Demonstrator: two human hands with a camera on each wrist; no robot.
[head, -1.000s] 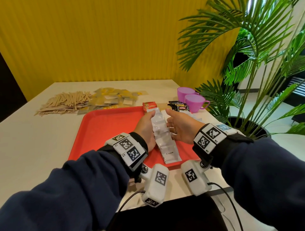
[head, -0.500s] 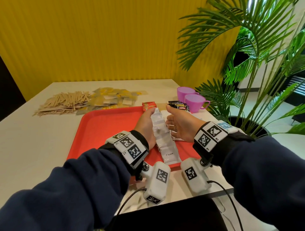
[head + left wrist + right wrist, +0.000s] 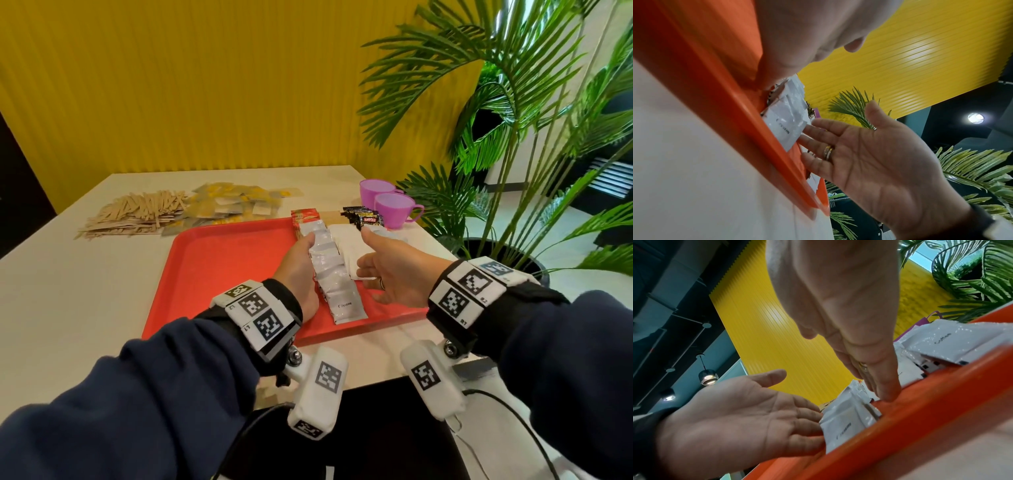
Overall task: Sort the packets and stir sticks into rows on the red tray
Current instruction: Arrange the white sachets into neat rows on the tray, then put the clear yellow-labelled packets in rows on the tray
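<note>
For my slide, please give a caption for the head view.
Left hand steadies a row of silver packets on the red tray.

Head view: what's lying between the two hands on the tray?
In the head view, a row of overlapping silver cream packets lies between the left hand and right hand, with white packets on its right-hand side, all on the red tray.

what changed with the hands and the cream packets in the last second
The right hand pulled off the row of silver cream packets toward the right, open. The left hand still presses flat against the row's left side. The red plastic tray and the row stayed put.
</note>
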